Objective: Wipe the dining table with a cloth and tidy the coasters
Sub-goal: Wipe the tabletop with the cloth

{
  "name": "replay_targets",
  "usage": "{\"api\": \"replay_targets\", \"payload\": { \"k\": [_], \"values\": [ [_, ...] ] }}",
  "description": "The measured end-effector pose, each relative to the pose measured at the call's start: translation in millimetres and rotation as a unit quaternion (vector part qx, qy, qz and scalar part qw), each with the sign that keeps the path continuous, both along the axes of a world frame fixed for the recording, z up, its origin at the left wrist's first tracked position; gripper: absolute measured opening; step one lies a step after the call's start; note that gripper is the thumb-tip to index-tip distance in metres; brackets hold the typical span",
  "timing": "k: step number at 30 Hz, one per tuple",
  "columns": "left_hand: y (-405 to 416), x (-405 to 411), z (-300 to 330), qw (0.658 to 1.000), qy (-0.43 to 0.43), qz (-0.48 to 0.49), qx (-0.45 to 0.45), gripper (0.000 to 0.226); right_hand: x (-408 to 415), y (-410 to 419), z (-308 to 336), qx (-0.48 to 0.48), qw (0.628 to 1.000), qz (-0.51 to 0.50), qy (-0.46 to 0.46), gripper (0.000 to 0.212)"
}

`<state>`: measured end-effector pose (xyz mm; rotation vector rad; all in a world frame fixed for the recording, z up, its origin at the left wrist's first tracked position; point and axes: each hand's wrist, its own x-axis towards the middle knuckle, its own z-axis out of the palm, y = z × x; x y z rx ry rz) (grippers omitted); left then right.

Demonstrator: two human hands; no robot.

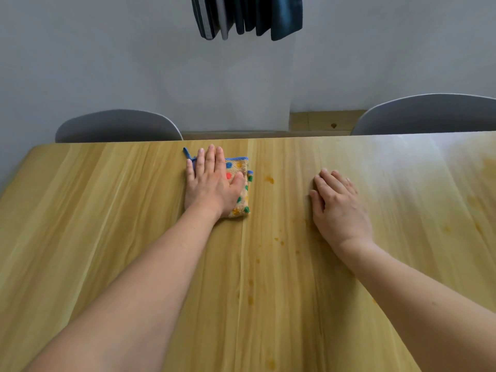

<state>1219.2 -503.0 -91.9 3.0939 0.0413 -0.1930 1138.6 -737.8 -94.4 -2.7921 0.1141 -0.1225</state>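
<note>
A folded beige cloth (241, 183) with coloured dots and a blue hem lies on the wooden dining table (107, 210), near its far edge. My left hand (212, 181) presses flat on the cloth, fingers straight and pointing away from me. To the right, my right hand (338, 205) rests palm down on the bare table top, fingers relaxed, holding nothing. Orange stains (269, 179) mark the wood between the two hands, and more spots (251, 299) run toward the near edge. No coasters are in view.
Two grey chair backs stand behind the table, one at the far left (118, 127) and one at the far right (429, 114). A grey wall rises beyond them, with dark curtain folds (247, 17) hanging at the top. Faint orange smears (477, 226) show on the table's right side.
</note>
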Motion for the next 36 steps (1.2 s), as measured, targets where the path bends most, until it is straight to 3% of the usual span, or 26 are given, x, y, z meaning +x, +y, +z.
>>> {"api": "replay_targets", "payload": {
  "k": [13, 36],
  "values": [
    [-12.0, 70.4, 1.9, 1.0, -0.005, -0.005, 0.0, 0.075, 1.0, -0.7, -1.5, -0.004, 1.0, -0.006, -0.003, 0.044],
    [-84.7, 67.6, -0.6, 0.999, -0.014, -0.038, -0.011, 0.075, 4.4, -1.8, -12.2, -0.003, 0.998, -0.016, -0.056, 0.037]
  ]
}}
